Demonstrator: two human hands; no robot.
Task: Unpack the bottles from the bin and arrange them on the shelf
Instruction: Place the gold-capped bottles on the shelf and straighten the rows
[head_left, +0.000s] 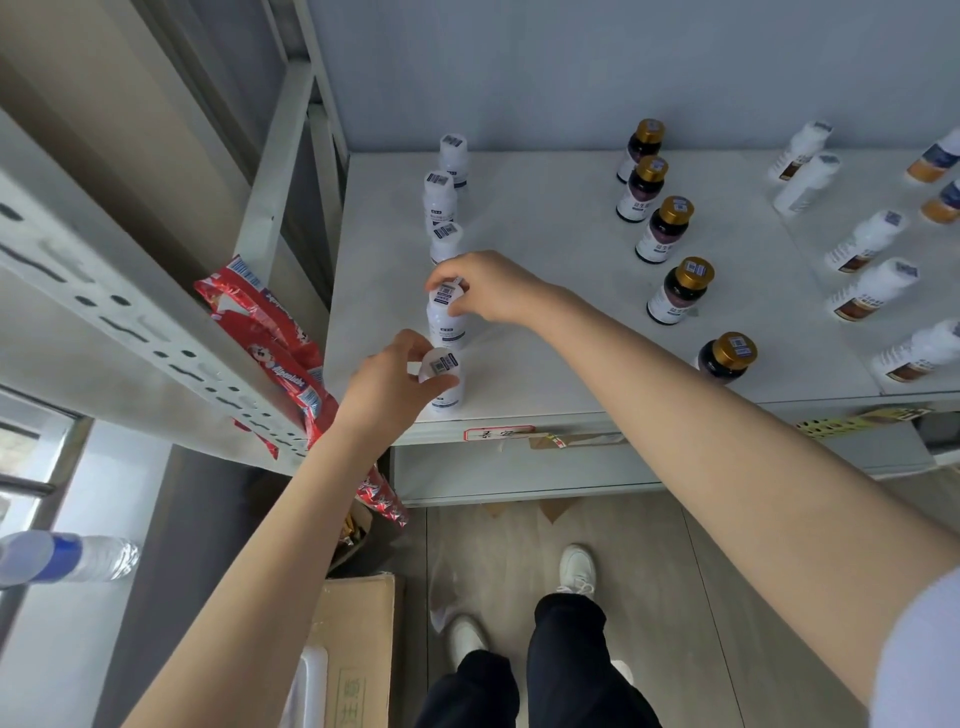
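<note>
On the white shelf a column of five capped white bottles is stood upright near the left edge, each cap bearing a code sticker. The front white bottle, just behind the shelf's front lip, is gripped at its cap by the left hand, thumb and fingers curled round the lid. The second white bottle, directly behind it, is pinched at the cap by the right hand. Three further white bottles are lined up behind these toward the wall. To the right, well apart, five dark bottles with gold caps are set in a diagonal row, and beyond them white bottles with brown labels are ranged — all closed, so what is inside cannot be told. Red snack packets are held on the neighbouring rack at the left. A cardboard box is seen on the floor below; its contents are not shown. A clear water bottle is laid on its side on a ledge at the far left.
</note>
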